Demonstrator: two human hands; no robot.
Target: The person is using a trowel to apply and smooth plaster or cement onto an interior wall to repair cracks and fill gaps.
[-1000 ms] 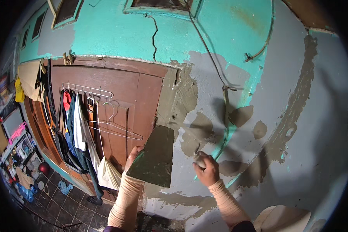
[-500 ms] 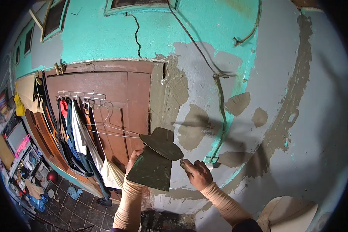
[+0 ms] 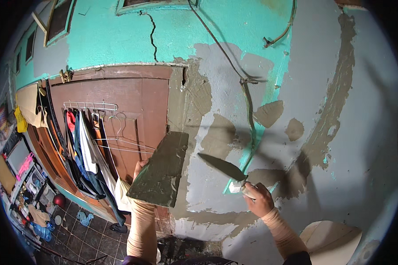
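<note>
My left hand (image 3: 140,167) is closed at the edge of a flat, dark plasterer's hawk (image 3: 160,174) smeared with wet mortar; most of its fingers are hidden behind the board. To the right, my right hand (image 3: 260,201) grips the handle of a pointed trowel (image 3: 223,167). The trowel's blade points up and to the left, apart from the board and in front of the grey wall (image 3: 208,187). Rough mortar patches (image 3: 217,132) mark the wall behind the blade. A white electrical box (image 3: 235,187) on the wall shows close to the trowel's handle.
Clothes (image 3: 90,145) and wire hangers hang on a brown door (image 3: 150,95) to the left. Cable (image 3: 250,115) runs down the wall. A pale rounded object (image 3: 331,243) stands at lower right. Shelves of clutter (image 3: 31,190) and a tiled floor (image 3: 82,238) lie at lower left.
The trowel has come away from over the hawk, moving right and down with my right hand. The hawk has shifted left and slightly up, tilting more.
</note>
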